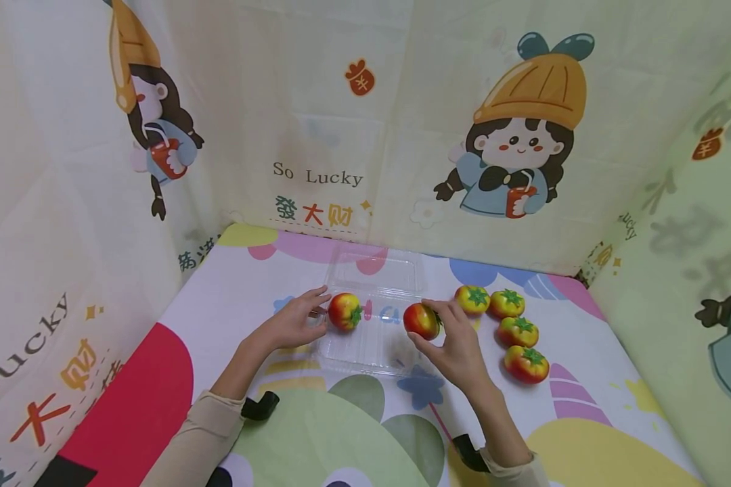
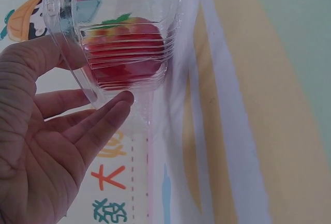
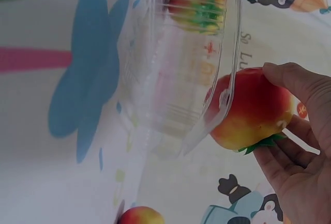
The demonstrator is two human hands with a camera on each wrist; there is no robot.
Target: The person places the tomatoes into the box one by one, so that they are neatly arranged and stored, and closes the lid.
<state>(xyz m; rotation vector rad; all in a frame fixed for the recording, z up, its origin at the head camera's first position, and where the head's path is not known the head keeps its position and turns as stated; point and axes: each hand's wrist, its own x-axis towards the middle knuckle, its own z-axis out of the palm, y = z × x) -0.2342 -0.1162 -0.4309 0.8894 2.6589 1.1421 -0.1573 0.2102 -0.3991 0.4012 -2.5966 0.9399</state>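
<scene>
A clear plastic clamshell box (image 1: 365, 345) lies on the table, its lid (image 1: 374, 269) folded back. One red-and-yellow persimmon (image 1: 344, 312) with a green calyx sits in the box's left end, also seen through the ribbed wall in the left wrist view. At that end, my left hand (image 1: 296, 318) touches the rim, its fingers (image 2: 106, 123) nearly straight under the edge. My right hand (image 1: 457, 345) grips another persimmon (image 3: 253, 110) between thumb and fingers at the box's right rim. That fruit is tipped sideways, calyx turned from the box; whether it touches the rim I cannot tell.
To the right of the box stand several more persimmons (image 1: 518, 332) in a loose bent row, calyxes up. A patterned cloth (image 1: 365, 419) covers the table. Printed curtains (image 1: 396, 149) rise at the back and both sides.
</scene>
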